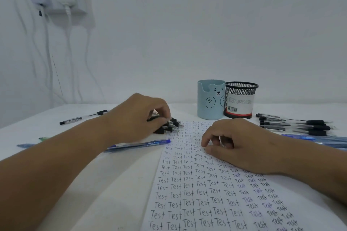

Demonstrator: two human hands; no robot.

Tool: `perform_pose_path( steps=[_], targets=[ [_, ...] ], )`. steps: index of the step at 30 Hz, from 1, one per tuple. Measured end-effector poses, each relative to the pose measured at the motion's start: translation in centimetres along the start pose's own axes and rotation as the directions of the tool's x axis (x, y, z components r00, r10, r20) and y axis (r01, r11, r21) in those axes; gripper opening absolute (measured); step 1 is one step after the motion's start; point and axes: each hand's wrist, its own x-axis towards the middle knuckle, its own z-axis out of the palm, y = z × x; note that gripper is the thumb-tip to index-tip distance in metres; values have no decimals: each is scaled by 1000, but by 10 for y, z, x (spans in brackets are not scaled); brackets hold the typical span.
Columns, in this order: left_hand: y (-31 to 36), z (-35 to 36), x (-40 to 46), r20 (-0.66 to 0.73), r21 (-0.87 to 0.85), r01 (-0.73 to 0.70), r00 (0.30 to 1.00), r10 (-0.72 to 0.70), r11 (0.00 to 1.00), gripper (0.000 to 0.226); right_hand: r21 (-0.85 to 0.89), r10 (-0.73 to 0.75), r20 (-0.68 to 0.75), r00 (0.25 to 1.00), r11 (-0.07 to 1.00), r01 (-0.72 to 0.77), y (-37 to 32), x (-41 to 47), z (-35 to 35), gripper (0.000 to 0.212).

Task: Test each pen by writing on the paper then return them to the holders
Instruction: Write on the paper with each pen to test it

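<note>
Gripping a bundle of black pens [170,126] at the paper [197,193] edge, left hand [139,116] fingers curl; right hand [238,144] rests loose.

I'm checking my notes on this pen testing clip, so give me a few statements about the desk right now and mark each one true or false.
1. The left hand grips a bunch of black pens at the paper's far left corner. True.
2. The right hand is writing with a pen. False: it rests on the paper and holds no pen.
3. The blue bear cup and the black mesh cup stand side by side. True.
4. The paper is blank. False: it is covered in rows of the word "Test".
5. A blue pen lies on the table just left of the paper. True.
</note>
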Motion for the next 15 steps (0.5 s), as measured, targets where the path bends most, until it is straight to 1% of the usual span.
perform_pose_path(
  steps=[2, 4, 6, 8, 9, 10, 12, 13, 14, 15],
  targets=[
    [8, -7, -1, -134, -134, 26, 990, -45, 991, 11, 3, 9, 7, 1000, 1000, -9, 0, -1, 0, 7],
    [16, -16, -1, -265, -311, 36, 956, -123, 950, 10, 8, 23, 8, 1000, 1000, -23, -1, -1, -1, 6],
    [23, -22, 0, -359, -518, 15, 904, -233, 855, 18, 7, 34, 10, 999, 999, -34, -2, -2, -2, 6],
    [29, -26, 1, -386, -713, -10, 841, -380, 701, 22, 5, 45, 8, 999, 999, -45, -4, -2, -3, 7],
    [31, -25, 1, -354, -806, -19, 817, -455, 592, 21, 30, 61, 4, 998, 998, -61, -5, -3, -5, 9],
    [34, -23, 2, -291, -888, -26, 805, -517, 458, 19, 84, 87, -6, 996, 993, -86, -6, -4, -6, 11],
    [40, -15, 0, -124, -982, -17, 809, -575, 189, 17, 242, 155, -56, 986, 961, -137, -8, -6, -7, 15],
    [43, -11, -1, -51, -997, -4, 813, -580, 82, 16, 338, 202, -95, 975, 927, -159, -9, -5, -7, 16],
    [45, -6, -3, 6, -1000, 8, 814, -581, 2, 15, 462, 262, -128, 957, 869, -176, -9, -4, -5, 19],
    [50, -2, -2, 49, -998, 25, 821, -569, -50, 13, 604, 327, -151, 933, 778, -175, -8, -4, -7, 23]
  ],
)
